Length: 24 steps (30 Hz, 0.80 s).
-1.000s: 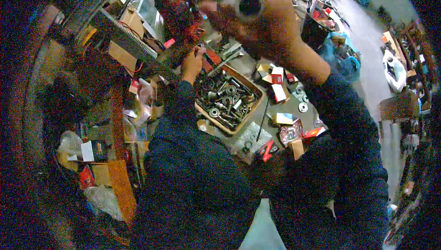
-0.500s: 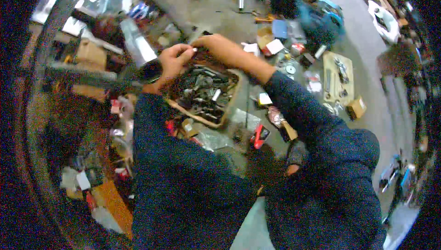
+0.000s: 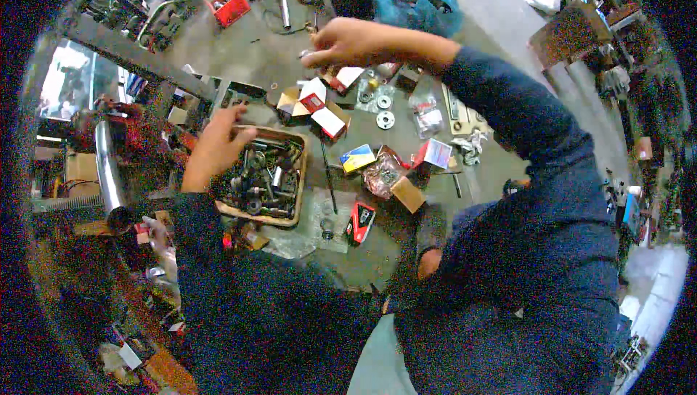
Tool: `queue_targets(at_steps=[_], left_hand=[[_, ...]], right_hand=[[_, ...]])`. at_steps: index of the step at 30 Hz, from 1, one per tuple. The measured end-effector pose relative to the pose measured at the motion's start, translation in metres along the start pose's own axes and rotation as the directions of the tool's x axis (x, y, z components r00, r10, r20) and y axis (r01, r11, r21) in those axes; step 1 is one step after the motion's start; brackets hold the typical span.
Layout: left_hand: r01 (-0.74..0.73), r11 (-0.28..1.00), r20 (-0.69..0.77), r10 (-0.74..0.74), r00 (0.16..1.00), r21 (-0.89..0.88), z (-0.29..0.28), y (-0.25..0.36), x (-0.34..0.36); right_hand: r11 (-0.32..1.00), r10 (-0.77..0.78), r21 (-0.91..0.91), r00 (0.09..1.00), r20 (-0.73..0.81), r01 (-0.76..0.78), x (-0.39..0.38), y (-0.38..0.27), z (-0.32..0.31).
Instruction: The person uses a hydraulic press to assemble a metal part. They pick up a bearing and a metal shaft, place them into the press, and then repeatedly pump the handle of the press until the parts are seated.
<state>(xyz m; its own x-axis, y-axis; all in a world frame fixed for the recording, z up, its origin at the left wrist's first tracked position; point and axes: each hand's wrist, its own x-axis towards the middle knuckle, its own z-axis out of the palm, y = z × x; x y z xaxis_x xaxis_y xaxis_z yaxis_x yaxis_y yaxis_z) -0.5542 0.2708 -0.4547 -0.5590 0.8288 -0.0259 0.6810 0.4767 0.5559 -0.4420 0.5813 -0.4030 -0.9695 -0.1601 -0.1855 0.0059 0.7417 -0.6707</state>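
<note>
My left hand (image 3: 216, 147) hovers by the left side of a tan-rimmed tray (image 3: 302, 178), its thumb and fingers apart with nothing visible between them. Jumbled metal parts (image 3: 260, 177) fill that tray, among them a short bright cylinder (image 3: 276, 176). Farther off, beyond the tray and to its right, my right hand (image 3: 350, 42) is raised over the floor with its fingers bent together. Something small and pale shows at its fingertips, too blurred to name.
Opened red-and-white boxes (image 3: 328, 117) lie below my right hand, near metal rings (image 3: 385, 120) on plastic. A red box (image 3: 361, 222) sits right of the tray. At the back are a red bin (image 3: 228, 6) and a blue bag (image 3: 417, 3). A metal tube (image 3: 109, 166) stands at left.
My hands were close together above the tray's far edge and have separated. The right has moved away to the right; the left has come down beside the tray. The view has shifted too.
</note>
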Motion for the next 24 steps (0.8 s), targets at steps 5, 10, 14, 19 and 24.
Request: queue_targets(at_steps=[5, 10, 14, 19, 24], left_hand=[[0.062, 0.997, 0.384, -0.041, 0.922, -0.044, 0.008, -0.025, -0.015], [-0.09, 0.978, 0.328, 0.024, 0.945, 0.188, 0.011, 0.012, -0.008], [-0.114, 0.969, 0.454, 0.001, 0.891, 0.221, 0.045, 0.035, 0.005], [-0.091, 0.987, 0.516, 0.008, 0.856, 0.135, 0.069, 0.053, -0.012], [0.017, 0.991, 0.491, -0.081, 0.867, 0.135, 0.066, 0.043, -0.026]], right_hand=[[0.992, -0.098, 0.084, 0.993, 0.066, 0.092, -0.044, 0.087, 0.018], [0.949, 0.201, -0.274, 0.968, 0.151, -0.154, -0.058, 0.136, 0.091], [0.92, 0.054, -0.392, 0.986, 0.16, 0.013, -0.045, 0.18, 0.193], [0.864, -0.235, -0.407, 0.953, 0.193, 0.296, -0.027, 0.157, 0.258], [0.982, -0.173, -0.034, 0.96, 0.219, 0.184, -0.006, 0.155, 0.234]])
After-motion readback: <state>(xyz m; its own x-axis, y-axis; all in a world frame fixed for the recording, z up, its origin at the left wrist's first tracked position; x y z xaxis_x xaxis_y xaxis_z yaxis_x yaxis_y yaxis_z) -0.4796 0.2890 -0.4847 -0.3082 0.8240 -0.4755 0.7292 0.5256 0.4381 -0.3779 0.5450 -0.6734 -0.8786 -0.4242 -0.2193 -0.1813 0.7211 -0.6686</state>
